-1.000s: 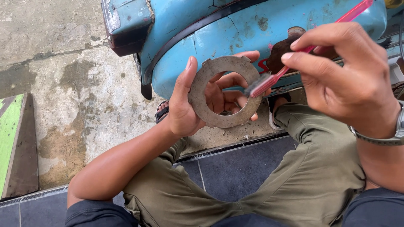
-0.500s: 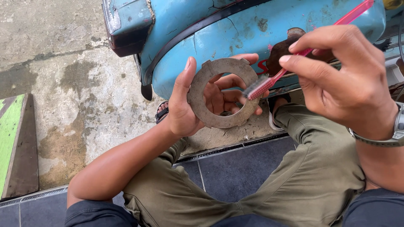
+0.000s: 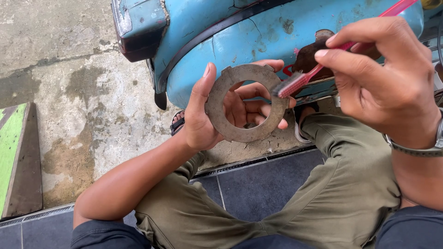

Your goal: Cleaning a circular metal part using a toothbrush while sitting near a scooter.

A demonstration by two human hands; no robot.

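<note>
A flat metal ring plate (image 3: pixel 221 110), dull grey-brown with small notched tabs along its outer edge, sits upright in the middle of the view, its wide round opening facing the camera. The left hand (image 3: pixel 217 110) cradles it from behind: the thumb lies straight up along the plate's left rim, and the fingers curl behind it, with fingertips showing through the opening and past the right edge, so the hand is closed on the plate rather than spread.

At the plate's upper right rim, the dark bristle head of a pink toothbrush (image 3: pixel 295 83) touches the metal. The translucent pink handle runs up and to the right. The right hand (image 3: pixel 387 83) pinches that handle between thumb and forefinger, with the other fingers folded in behind; a grey wristwatch (image 3: pixel 427 147) circles its wrist at the right edge of the frame.

Directly behind the plate and brush stands a light blue scooter body (image 3: pixel 258 32), its paint chipped and rusted, with a black trim strip curving across it. Below the hands are the person's knees in olive trousers (image 3: pixel 332 193), and a sandalled foot (image 3: pixel 177 122) shows just beside the left wrist. The ground is stained concrete (image 3: pixel 83 92), meeting dark grey floor tiles (image 3: pixel 263 184) nearer the camera. A green-topped wooden board (image 3: pixel 14 152) lies at the far left.
</note>
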